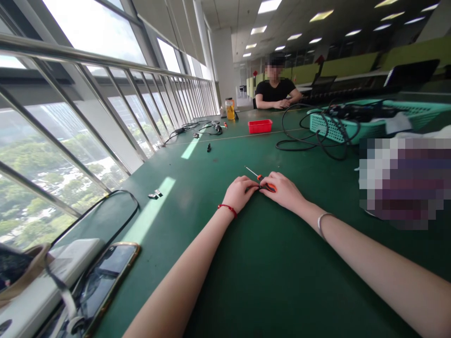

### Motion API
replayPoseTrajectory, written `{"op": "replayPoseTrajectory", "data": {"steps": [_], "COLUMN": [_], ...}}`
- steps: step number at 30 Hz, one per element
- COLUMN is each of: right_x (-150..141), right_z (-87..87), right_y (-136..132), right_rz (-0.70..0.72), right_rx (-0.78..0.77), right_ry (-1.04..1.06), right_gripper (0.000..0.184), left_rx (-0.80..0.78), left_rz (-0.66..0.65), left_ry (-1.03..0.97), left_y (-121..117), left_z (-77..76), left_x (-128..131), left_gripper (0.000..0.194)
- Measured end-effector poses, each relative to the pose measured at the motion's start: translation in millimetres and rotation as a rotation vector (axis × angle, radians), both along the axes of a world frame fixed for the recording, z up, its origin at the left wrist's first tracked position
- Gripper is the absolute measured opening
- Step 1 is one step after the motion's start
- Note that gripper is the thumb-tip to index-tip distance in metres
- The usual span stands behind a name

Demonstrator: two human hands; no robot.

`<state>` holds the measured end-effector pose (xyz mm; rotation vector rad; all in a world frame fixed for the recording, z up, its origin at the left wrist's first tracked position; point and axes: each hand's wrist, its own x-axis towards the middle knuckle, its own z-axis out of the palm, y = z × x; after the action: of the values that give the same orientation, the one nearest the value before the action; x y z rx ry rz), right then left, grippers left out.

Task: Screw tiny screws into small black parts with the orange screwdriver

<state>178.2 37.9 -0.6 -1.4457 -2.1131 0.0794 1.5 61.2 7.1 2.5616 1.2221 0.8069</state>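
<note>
My right hand (281,190) is closed around a screwdriver (260,178) with an orange and black handle. Its thin metal shaft points away to the upper left, clear of the table or nearly so. The fingers of my left hand (240,193) are pinched together on a small black piece (260,188), which the right fingertips also seem to touch. Most of that piece is hidden by the fingers, so its kind does not show. Both hands meet just above the green table (225,253).
Small black and silver parts (155,194) lie to the left, and another black part (209,148) farther back. Beyond are a red tray (260,126), a jar (229,109), cables (299,143) and a teal basket (326,126). A phone (111,277) lies front left. A person (276,91) sits opposite.
</note>
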Motion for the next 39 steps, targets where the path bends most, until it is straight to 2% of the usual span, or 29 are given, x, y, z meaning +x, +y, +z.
{"op": "replayPoseTrajectory", "data": {"steps": [5, 11, 14, 22, 27, 32, 39], "right_x": [1.0, -0.1, 0.5, 1.7, 1.7, 2.3, 4.1], "right_z": [1.0, 2.2, -0.2, -2.0, -2.3, -2.7, -4.1], "right_y": [-0.8, -2.1, -0.2, 1.0, 1.6, 2.3, 4.7], "right_rz": [0.017, 0.01, 0.02, 0.05, 0.054, 0.056, 0.08], "right_rx": [-0.006, -0.002, 0.013, 0.036, 0.035, 0.033, 0.027], "right_ry": [-0.007, -0.024, -0.029, -0.051, -0.05, -0.047, -0.029], "right_gripper": [0.015, 0.013, 0.012, 0.012, 0.012, 0.009, 0.009], "left_rx": [0.123, 0.114, 0.157, 0.439, 0.573, 0.556, 0.367], "left_rz": [0.017, 0.027, 0.005, -0.105, -0.129, -0.123, -0.089], "left_ry": [0.155, 0.164, 0.211, 0.486, 0.55, 0.503, 0.39], "left_y": [-4.1, -5.2, -4.6, -4.9, -5.5, -5.1, -4.7], "left_z": [4.4, 4.3, 3.6, 8.5, 8.7, 7.9, 6.7], "left_x": [1.4, 2.1, 1.8, -1.6, -1.3, -0.7, -1.3], "left_gripper": [0.023, 0.022, 0.023, 0.025, 0.025, 0.024, 0.02]}}
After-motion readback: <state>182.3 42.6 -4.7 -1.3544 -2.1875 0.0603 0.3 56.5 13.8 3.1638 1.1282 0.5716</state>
